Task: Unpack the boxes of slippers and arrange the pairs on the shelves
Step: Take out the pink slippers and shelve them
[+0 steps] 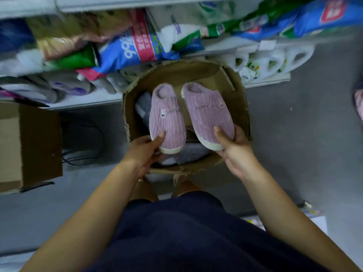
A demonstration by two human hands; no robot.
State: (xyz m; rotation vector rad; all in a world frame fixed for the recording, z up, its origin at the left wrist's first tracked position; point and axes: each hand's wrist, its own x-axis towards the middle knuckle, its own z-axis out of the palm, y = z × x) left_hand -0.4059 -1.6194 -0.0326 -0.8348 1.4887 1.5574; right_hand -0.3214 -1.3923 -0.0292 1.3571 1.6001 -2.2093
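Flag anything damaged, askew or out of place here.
The cardboard box has a torn, ragged rim, worst along its left and near edges. Behind it, the blue pack lies tilted among tumbled packs. The lilac slippers, one in the left hand, one in the right hand, look intact.

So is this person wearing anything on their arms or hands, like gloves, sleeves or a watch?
No. The left hand and right hand are bare: no gloves, rings, watch or bracelet that I can see. Both forearms are uncovered, with no sleeve in view. The only clothing showing is a dark navy garment lower down.
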